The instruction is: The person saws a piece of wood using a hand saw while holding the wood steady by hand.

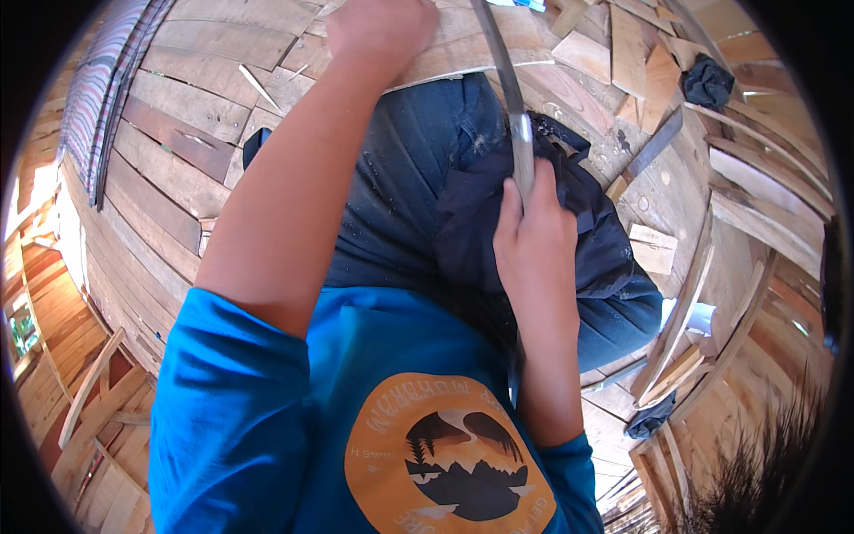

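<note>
My right hand [538, 227] is wrapped round the handle of a long, narrow machete [504, 67]. Its blade runs up past the top edge, so the tip is out of sight. A bright metal collar sits where blade meets handle. My left hand [382, 31] is at the top edge, over the wooden boards, blurred and partly cut off; its fingers cannot be made out. Below it, the pale edge of a board [463, 71] crosses just in front of my lap. A dark cloth [596, 231] lies bunched over my right leg, under the right hand.
Wood offcuts [583, 58] lie scattered at the upper right beside a crumpled black bag [707, 82]. A flat metal blade [656, 142] rests on the plank floor [182, 98]. Long curved wood strips [680, 311] lean at the right. A striped mat [107, 89] lies upper left.
</note>
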The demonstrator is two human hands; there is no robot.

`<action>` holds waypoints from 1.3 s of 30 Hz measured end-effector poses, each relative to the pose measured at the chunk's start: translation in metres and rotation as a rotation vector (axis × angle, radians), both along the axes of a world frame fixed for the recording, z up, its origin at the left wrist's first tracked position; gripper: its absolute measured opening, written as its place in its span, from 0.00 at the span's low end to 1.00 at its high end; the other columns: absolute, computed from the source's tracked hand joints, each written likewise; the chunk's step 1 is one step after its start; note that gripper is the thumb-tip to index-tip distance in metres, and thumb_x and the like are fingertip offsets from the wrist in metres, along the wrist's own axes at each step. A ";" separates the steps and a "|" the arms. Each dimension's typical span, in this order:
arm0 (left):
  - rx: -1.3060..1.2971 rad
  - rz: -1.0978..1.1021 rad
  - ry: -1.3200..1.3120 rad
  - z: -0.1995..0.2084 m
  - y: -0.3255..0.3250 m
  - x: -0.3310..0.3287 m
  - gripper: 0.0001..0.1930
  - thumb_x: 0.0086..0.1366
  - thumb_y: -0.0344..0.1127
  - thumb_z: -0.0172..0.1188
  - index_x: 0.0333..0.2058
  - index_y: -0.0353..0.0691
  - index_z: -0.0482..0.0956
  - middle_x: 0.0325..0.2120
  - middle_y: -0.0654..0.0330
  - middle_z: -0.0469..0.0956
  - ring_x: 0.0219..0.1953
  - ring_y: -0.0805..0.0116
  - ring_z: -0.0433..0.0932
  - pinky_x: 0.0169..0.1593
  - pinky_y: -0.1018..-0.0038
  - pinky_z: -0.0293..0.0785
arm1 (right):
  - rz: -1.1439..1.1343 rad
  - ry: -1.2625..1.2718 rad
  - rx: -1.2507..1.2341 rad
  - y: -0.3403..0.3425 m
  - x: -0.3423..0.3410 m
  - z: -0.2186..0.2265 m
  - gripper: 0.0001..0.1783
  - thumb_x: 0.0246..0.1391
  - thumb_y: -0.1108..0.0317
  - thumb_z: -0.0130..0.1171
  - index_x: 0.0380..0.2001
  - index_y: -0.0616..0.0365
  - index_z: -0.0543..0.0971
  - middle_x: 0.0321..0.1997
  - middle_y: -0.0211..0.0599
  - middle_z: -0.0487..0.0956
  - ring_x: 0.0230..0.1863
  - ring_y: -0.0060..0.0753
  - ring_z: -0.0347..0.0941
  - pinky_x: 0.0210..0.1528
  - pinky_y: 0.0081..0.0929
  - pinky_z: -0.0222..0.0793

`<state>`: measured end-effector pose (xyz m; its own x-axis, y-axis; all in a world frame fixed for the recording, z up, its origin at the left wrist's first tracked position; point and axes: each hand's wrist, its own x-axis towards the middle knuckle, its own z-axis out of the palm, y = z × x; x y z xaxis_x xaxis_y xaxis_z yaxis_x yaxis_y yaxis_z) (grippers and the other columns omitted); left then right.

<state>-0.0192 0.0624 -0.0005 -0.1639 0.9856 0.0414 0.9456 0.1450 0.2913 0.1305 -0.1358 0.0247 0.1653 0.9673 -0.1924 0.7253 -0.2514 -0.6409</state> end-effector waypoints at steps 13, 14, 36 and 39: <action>0.026 0.067 -0.057 -0.002 -0.001 -0.002 0.22 0.64 0.45 0.45 0.33 0.32 0.83 0.34 0.39 0.81 0.40 0.43 0.82 0.47 0.53 0.76 | 0.044 0.001 0.093 0.021 -0.011 -0.001 0.09 0.63 0.69 0.49 0.43 0.61 0.69 0.25 0.62 0.76 0.30 0.68 0.74 0.27 0.54 0.66; 0.000 0.076 -0.045 -0.002 -0.003 0.000 0.22 0.64 0.45 0.45 0.34 0.32 0.83 0.34 0.39 0.81 0.40 0.43 0.82 0.48 0.53 0.76 | 0.032 0.017 0.058 0.013 -0.010 0.000 0.09 0.63 0.69 0.50 0.43 0.61 0.69 0.25 0.62 0.76 0.31 0.68 0.74 0.28 0.54 0.66; 0.036 0.008 0.051 -0.001 0.003 0.001 0.22 0.65 0.45 0.44 0.33 0.33 0.83 0.34 0.40 0.81 0.40 0.43 0.82 0.47 0.54 0.77 | 0.063 -0.020 0.083 0.019 0.000 -0.006 0.08 0.63 0.69 0.50 0.42 0.61 0.69 0.25 0.61 0.76 0.32 0.68 0.74 0.29 0.52 0.68; 0.016 0.015 0.053 -0.006 0.001 -0.002 0.22 0.65 0.45 0.45 0.33 0.33 0.83 0.34 0.39 0.81 0.38 0.43 0.82 0.45 0.53 0.77 | 0.029 0.079 0.021 -0.016 0.000 0.006 0.08 0.63 0.69 0.50 0.42 0.61 0.69 0.26 0.61 0.76 0.32 0.68 0.74 0.29 0.54 0.68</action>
<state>-0.0210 0.0639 -0.0069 -0.1755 0.9822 0.0666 0.9575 0.1545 0.2436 0.1308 -0.1523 0.0302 0.1223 0.9753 -0.1838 0.6787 -0.2173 -0.7015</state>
